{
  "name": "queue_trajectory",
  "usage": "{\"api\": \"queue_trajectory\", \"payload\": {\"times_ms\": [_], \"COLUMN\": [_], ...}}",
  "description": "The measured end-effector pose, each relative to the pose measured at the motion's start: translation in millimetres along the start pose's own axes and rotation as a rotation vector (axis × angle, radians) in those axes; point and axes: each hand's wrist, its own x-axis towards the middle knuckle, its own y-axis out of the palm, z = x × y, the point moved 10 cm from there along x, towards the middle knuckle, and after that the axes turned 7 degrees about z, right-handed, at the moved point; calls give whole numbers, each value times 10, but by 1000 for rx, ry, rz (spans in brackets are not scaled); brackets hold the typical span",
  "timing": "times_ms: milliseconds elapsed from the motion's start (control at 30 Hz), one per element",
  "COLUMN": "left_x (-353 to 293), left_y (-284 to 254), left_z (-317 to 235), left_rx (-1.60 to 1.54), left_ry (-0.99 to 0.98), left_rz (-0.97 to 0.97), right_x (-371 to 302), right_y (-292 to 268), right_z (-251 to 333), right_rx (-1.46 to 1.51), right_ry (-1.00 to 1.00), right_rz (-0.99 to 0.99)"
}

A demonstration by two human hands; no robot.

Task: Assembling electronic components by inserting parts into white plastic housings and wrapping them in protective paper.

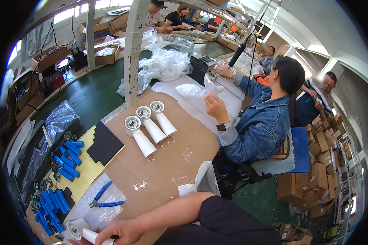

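At the bottom edge my right hand [124,230] is closed around a white tapered tube [89,234]. Its forearm comes in from the right. Only a sliver of my left hand [74,242] shows, beside a white round cap [74,230] joined or close to the tube; its fingers are cut off by the picture's edge. Blue-handled cutters [106,196] lie open on a clear sheet of round stickers [95,200] just beyond. Farther off, several white tubes [143,143] rest in a row with wires at one end, each by a round cap [132,122] with a green circuit board inside.
Blue battery cells [53,206] with green boards lie at the left, near black foam pieces [104,143] on a yellow sheet. Brown cardboard [180,157] covers the table. A white metal post [133,53] rises behind. A co-worker in denim [255,122] handles clear bags at the right.
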Motion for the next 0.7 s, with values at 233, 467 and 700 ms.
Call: {"api": "queue_trajectory", "payload": {"times_ms": [233,467,700], "left_x": [76,40,-5], "left_y": [76,215,348], "left_z": [-314,-473,-547], "left_rx": [-130,-234,-316], "left_ry": [88,117,119], "left_rz": [44,91,120], "right_x": [-89,-46,-43], "right_y": [182,141,60], "right_z": [-442,-471,-318], "right_rx": [490,640,713], "right_ry": [387,308,326], "right_rz": [126,95,56]}}
